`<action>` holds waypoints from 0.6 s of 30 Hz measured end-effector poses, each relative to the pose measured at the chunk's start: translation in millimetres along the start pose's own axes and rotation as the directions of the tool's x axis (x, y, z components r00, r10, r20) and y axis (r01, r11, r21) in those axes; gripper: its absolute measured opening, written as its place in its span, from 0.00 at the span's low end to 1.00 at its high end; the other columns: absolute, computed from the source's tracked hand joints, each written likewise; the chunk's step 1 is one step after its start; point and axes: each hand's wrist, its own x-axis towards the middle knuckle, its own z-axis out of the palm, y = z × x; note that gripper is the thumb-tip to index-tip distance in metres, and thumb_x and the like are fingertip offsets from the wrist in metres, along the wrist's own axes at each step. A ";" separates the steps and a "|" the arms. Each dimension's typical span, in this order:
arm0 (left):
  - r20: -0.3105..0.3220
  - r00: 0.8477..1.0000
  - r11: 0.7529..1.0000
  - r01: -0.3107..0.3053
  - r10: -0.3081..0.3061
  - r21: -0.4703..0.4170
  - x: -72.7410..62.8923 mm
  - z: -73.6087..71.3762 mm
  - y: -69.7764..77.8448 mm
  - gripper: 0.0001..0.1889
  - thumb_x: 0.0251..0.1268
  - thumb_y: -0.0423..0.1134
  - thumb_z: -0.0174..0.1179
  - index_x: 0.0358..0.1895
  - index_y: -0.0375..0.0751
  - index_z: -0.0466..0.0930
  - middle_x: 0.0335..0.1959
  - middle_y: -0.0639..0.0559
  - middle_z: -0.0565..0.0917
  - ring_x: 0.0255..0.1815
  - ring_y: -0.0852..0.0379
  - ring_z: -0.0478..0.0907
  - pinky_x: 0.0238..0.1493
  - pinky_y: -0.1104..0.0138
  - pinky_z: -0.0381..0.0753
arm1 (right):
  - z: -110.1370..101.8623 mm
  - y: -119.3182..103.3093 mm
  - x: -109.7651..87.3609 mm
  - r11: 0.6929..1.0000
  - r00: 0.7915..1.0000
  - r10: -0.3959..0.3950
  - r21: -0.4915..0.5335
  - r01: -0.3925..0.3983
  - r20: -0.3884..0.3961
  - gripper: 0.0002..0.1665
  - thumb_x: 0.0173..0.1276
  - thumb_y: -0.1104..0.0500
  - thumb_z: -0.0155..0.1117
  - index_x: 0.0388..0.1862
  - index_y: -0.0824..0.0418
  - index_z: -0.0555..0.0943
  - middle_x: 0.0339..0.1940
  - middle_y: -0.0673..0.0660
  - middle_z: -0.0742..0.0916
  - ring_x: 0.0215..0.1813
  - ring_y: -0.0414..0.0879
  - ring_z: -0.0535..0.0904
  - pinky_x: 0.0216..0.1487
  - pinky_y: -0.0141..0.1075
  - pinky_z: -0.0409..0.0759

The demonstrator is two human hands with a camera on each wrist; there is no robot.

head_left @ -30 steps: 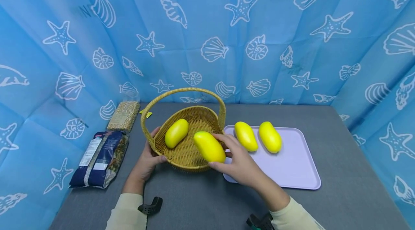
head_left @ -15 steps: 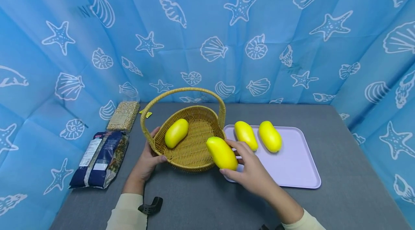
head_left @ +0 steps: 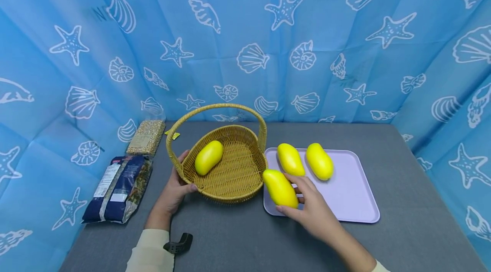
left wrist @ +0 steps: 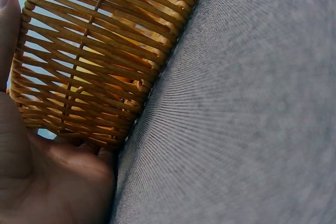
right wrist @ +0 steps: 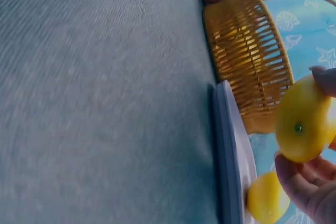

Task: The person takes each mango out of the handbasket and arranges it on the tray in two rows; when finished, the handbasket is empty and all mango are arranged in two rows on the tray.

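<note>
My left hand (head_left: 174, 193) grips the left side of a wicker basket (head_left: 234, 197), thumb on the rim; in the left wrist view its palm lies close against the woven wall (left wrist: 100, 51). Inside the basket, at the left, lies a yellow mango (head_left: 209, 157). My right hand (head_left: 312, 206) holds another mango (head_left: 281, 189) between thumb and fingers, above the near left corner of a lilac tray (head_left: 353, 195). The right wrist view shows this held mango (right wrist: 302, 121) end-on, raised off the tray. Two more mangoes, a left one (head_left: 290, 159) and a right one (head_left: 320, 162), lie on the tray's far part.
A dark blue packet (head_left: 116, 189) lies on the grey table (head_left: 226, 242) at the left. Behind it is a clear bag of pale grains (head_left: 146, 137). A small yellow piece (head_left: 175, 135) shows behind the basket. Blue shell-patterned curtain (head_left: 245, 50) encloses the back and sides.
My right hand has carried its mango from over the basket rightward and nearer to me, over the tray's corner. My left hand and the basket have stayed in place.
</note>
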 end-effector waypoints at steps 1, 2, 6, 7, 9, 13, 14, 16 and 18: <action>-0.002 1.000 1.000 0.002 -0.002 0.002 0.0 0.0 -0.2 0.59 0.69 0.31 0.77 0.92 0.50 0.42 0.88 0.39 0.51 0.80 0.46 0.61 0.68 0.64 0.75 | -0.9 1.3 -0.6 1.000 1.000 0.011 -0.016 -0.011 -0.007 0.49 0.64 0.54 0.88 0.80 0.59 0.75 0.66 0.57 0.80 0.61 0.53 0.78 0.58 0.49 0.84; -0.004 1.000 1.000 0.004 -0.004 0.002 0.1 -0.1 -0.4 0.59 0.69 0.31 0.77 0.92 0.51 0.42 0.88 0.39 0.51 0.80 0.46 0.61 0.68 0.64 0.75 | -1.7 2.5 -1.2 0.999 1.000 0.018 -0.031 -0.018 -0.011 0.48 0.64 0.55 0.88 0.80 0.60 0.75 0.65 0.58 0.80 0.61 0.53 0.78 0.58 0.50 0.84; -0.004 1.000 1.000 0.004 -0.004 -0.005 -0.4 0.2 -0.4 0.59 0.69 0.32 0.78 0.92 0.52 0.43 0.88 0.40 0.51 0.80 0.46 0.60 0.68 0.64 0.74 | -3.6 7.1 -2.7 0.989 0.998 0.070 -0.129 -0.070 -0.008 0.48 0.64 0.54 0.87 0.79 0.62 0.75 0.62 0.58 0.80 0.57 0.52 0.78 0.58 0.51 0.82; -0.001 1.000 1.000 0.003 -0.003 -0.007 -0.6 0.3 -0.3 0.59 0.69 0.32 0.78 0.92 0.52 0.43 0.88 0.40 0.50 0.80 0.46 0.60 0.68 0.64 0.75 | -3.5 8.4 -3.3 0.984 0.997 0.079 -0.159 -0.079 -0.005 0.48 0.64 0.54 0.87 0.79 0.63 0.75 0.62 0.59 0.80 0.56 0.51 0.78 0.58 0.51 0.81; 0.003 1.000 1.000 0.000 0.000 -0.011 -0.8 0.4 -0.1 0.59 0.69 0.33 0.78 0.92 0.52 0.43 0.88 0.39 0.51 0.80 0.46 0.60 0.68 0.64 0.75 | -2.6 11.7 -5.0 0.972 0.996 0.084 -0.220 -0.084 -0.007 0.48 0.64 0.54 0.87 0.78 0.66 0.75 0.61 0.60 0.81 0.56 0.52 0.78 0.58 0.52 0.79; 0.004 1.000 1.000 -0.004 0.004 -0.017 -0.4 0.7 0.6 0.60 0.68 0.34 0.79 0.92 0.51 0.43 0.88 0.39 0.51 0.80 0.46 0.60 0.69 0.64 0.74 | -0.3 14.7 -9.0 0.942 0.995 0.093 -0.323 -0.096 -0.026 0.49 0.63 0.54 0.88 0.77 0.68 0.75 0.61 0.63 0.80 0.56 0.55 0.79 0.58 0.55 0.78; 0.003 1.000 1.000 -0.005 0.005 -0.015 -0.3 0.7 0.7 0.60 0.68 0.34 0.79 0.92 0.51 0.43 0.88 0.39 0.51 0.80 0.46 0.60 0.69 0.64 0.74 | -0.1 14.7 -9.7 0.935 0.995 0.096 -0.339 -0.100 -0.031 0.49 0.62 0.54 0.88 0.77 0.69 0.75 0.61 0.63 0.80 0.56 0.55 0.79 0.58 0.55 0.78; 0.001 1.000 1.000 -0.006 0.006 -0.016 -0.2 0.7 0.8 0.60 0.68 0.34 0.79 0.92 0.51 0.43 0.88 0.39 0.51 0.79 0.46 0.60 0.69 0.64 0.74 | -0.5 14.2 -10.3 0.928 0.993 0.110 -0.356 -0.113 -0.029 0.50 0.63 0.52 0.88 0.77 0.69 0.75 0.61 0.64 0.80 0.55 0.55 0.79 0.57 0.54 0.79; 0.002 1.000 1.000 -0.005 0.005 -0.017 -0.2 0.8 0.7 0.60 0.68 0.32 0.79 0.92 0.50 0.43 0.88 0.39 0.51 0.79 0.47 0.61 0.69 0.64 0.74 | -1.6 14.1 -10.8 0.926 0.993 0.118 -0.358 -0.118 -0.023 0.50 0.64 0.49 0.87 0.77 0.69 0.75 0.62 0.63 0.80 0.54 0.54 0.79 0.55 0.54 0.79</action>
